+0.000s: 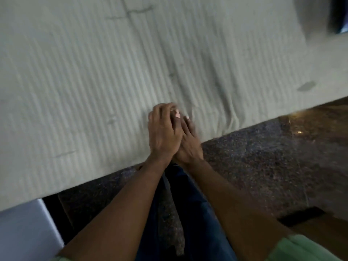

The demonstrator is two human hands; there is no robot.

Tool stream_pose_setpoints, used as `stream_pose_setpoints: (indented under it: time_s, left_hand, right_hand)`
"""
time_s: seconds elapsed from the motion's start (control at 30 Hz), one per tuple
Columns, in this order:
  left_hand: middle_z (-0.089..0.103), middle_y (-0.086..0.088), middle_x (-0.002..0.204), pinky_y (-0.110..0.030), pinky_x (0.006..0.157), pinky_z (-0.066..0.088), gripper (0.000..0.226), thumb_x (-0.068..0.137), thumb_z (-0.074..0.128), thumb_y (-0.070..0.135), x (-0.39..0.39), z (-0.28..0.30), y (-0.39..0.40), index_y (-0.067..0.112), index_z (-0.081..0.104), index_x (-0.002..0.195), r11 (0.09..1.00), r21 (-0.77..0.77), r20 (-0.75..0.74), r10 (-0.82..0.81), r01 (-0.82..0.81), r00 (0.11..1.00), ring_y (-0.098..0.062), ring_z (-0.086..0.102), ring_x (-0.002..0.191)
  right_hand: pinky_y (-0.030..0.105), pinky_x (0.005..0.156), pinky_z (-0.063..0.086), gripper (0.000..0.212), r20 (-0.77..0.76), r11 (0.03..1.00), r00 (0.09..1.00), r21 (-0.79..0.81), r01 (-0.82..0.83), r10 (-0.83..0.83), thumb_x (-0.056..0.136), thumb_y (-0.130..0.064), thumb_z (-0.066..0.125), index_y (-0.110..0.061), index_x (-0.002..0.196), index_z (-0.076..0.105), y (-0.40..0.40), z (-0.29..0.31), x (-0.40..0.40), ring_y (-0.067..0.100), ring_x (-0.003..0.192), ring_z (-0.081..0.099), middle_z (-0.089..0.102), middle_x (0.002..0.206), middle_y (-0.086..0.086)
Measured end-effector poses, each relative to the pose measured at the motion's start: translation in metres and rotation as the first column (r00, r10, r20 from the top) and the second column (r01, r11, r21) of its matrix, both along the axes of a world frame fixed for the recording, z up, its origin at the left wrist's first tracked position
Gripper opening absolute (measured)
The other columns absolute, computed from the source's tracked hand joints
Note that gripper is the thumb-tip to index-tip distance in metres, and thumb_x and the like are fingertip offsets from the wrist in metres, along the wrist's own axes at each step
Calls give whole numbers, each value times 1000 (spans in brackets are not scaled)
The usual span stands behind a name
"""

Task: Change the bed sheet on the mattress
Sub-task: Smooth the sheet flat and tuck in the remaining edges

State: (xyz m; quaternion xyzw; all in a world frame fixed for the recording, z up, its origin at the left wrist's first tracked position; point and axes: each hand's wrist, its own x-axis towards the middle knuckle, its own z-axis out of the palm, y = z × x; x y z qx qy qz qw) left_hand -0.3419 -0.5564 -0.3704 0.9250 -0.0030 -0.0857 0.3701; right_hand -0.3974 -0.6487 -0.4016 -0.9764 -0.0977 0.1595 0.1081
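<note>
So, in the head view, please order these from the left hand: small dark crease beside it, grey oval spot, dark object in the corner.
From the left hand:
1. Small dark crease, just to its left.
2. Grey oval spot, far right.
3. Dark object, top right corner.

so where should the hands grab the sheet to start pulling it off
Probably the near edge of the sheet, where it hangs over the mattress side above the floor. Come from the standing side, just beyond where the left hand and right hand meet. The cloth there already wrinkles loosely, so fingers can bunch a fold.
</note>
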Motion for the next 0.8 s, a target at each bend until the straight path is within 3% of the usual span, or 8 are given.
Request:
stream_pose_setpoints:
  time_s: [0.13,0.27,0.37,0.4,0.47,0.53,0.57,0.8]
  left_hand:
    - [56,-9,121,-37,101,39,27,99,54,22,7,-18,0,11,60,123,991,132,10,24,-25,1000,-26,52,111]
    - [54,-10,119,-38,93,40,28,96,56,23,13,-14,-3,12,60,122,984,178,9,-1,-1,1000,-28,52,110]
    - [56,-3,120,-44,86,44,25,96,56,23,8,1,-23,20,61,121,981,177,2,-78,76,997,-24,53,109]
    - [56,-1,120,-44,87,46,24,96,56,21,6,4,-28,22,62,120,981,147,14,-130,126,991,-22,54,108]
    - [57,2,120,-44,91,48,24,96,56,18,4,9,-54,22,63,119,970,55,38,-239,237,970,-20,55,108]
    - [56,2,121,-42,92,49,26,95,55,18,2,13,-86,20,62,119,952,-9,16,-306,306,952,-18,54,108]
    - [56,1,121,-40,92,50,26,94,56,18,2,14,-100,20,62,119,949,-20,2,-316,316,949,-17,54,108]
    - [56,-2,119,-43,94,49,25,95,54,25,1,-3,-136,19,63,117,949,68,-33,-308,309,951,-20,53,109]
  right_hand:
    - [48,129,7,65,41,996,999,-87,21,-17,110,-43,29,-20,166,8,-80,-1,4,22,160,0,3,174,2]
    - [55,128,4,63,47,899,907,-117,421,-419,111,-46,19,-23,166,-2,-179,11,-5,22,159,-10,-8,174,0]
    - [49,128,13,67,114,776,773,-30,630,-624,109,-51,37,-18,164,19,-188,21,-8,25,159,10,15,171,6]
    - [49,125,22,64,136,671,663,19,741,-736,106,-52,46,-17,157,31,-178,20,-7,28,153,25,30,164,10]
    - [51,110,40,51,155,262,237,171,950,-959,97,-53,58,-17,131,50,-165,17,-4,30,129,47,51,135,9]
    - [46,95,48,39,2,-205,-217,315,927,-976,95,-53,60,-16,107,56,-164,16,3,28,106,58,60,112,8]
    - [41,90,49,37,-133,-336,-309,333,881,-942,98,-51,59,-14,100,59,-167,13,5,26,97,60,64,103,8]
    - [53,63,51,49,-336,-217,-57,460,861,-940,89,-58,55,-16,67,62,-222,-17,-16,17,65,51,54,64,-2]
